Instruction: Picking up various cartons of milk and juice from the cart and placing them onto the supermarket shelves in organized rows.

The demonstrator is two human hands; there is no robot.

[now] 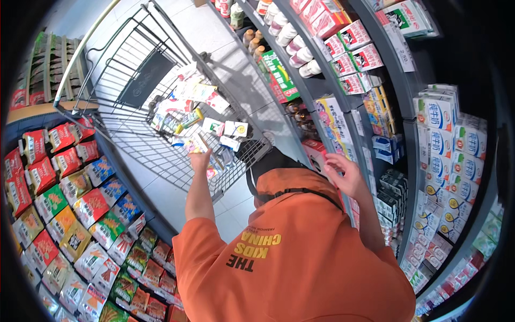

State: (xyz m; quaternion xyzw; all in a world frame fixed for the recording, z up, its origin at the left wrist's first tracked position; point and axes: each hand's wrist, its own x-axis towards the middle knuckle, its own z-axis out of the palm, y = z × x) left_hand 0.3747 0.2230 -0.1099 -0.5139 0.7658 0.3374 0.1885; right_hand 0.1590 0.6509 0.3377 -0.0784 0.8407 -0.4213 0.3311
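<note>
My left hand [200,160] reaches into the wire shopping cart [167,177] and grips a small printed drink carton [196,143]. Close by in the cart lie white cartons [235,129], a yellow-capped package [189,120] and a heap of mixed packets [193,91]. A further yellow-and-white carton [214,166] rests just beyond my wrist. My right hand [344,174] is raised beside the dairy shelf, its fingers bent and apart, with no item visible in it. Behind its fingertips is a red carton or display box [314,151], partly covered.
On the right, shelves hold stacked milk cartons [438,141], red-and-white boxes [354,56] and white bottles [295,44]. Racks of bagged snacks [88,205] line the left. White floor tiles [161,197] show between the cart and the snack rack.
</note>
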